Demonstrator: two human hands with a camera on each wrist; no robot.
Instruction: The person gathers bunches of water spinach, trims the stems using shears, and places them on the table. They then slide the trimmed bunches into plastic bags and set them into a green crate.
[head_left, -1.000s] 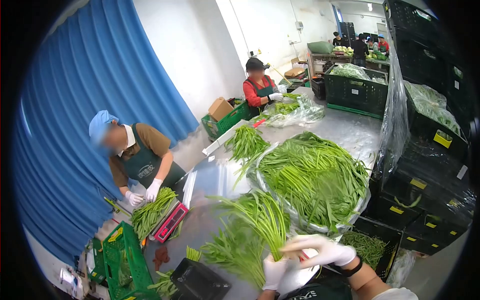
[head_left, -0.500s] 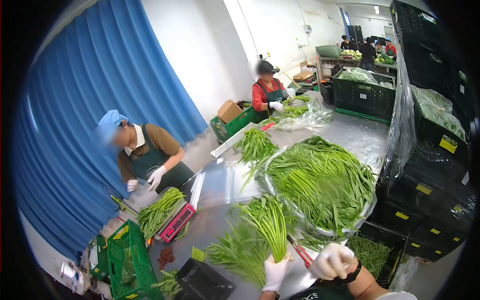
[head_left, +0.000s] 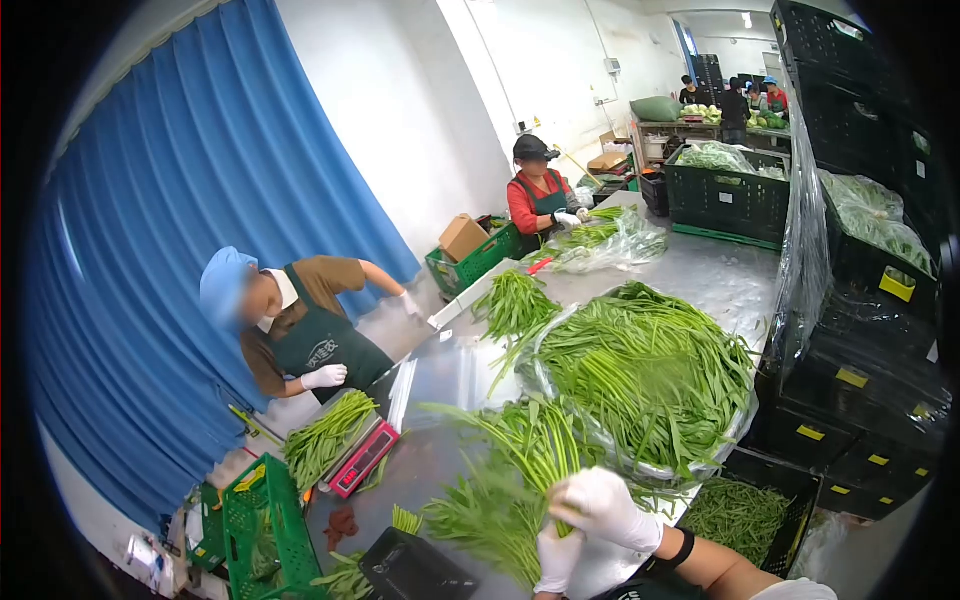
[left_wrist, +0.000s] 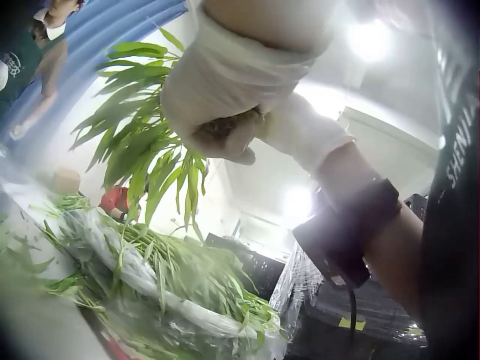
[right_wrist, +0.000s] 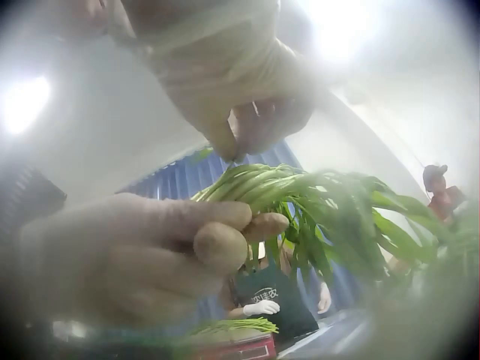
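In the head view, my gloved left hand (head_left: 558, 556) holds a bunch of long-stemmed leafy greens, like water spinach (head_left: 545, 440), by the stems. My right hand (head_left: 605, 508), also gloved, is right at the stem ends above the left. From the right wrist view, the right thumb and fingers (right_wrist: 251, 124) pinch together at a stem of the bunch (right_wrist: 259, 184), with the left hand (right_wrist: 150, 247) curled round it below. The leaves (left_wrist: 142, 112) hang away from the left fist in the left wrist view. More loose greens (head_left: 480, 515) lie on the table just beside the left hand.
A large plastic-lined heap of greens (head_left: 650, 370) stands ahead. Left are a black container (head_left: 415, 568), a red scale (head_left: 365, 458) bearing greens, and a green crate (head_left: 270, 530). A crate of thin greens (head_left: 745, 515) is at right. Two workers stand along the table's far side.
My right hand moved away from the bunch to the right, then came back to its stem ends. The left hand keeps its grip. The near worker has straightened and reaches an arm across.
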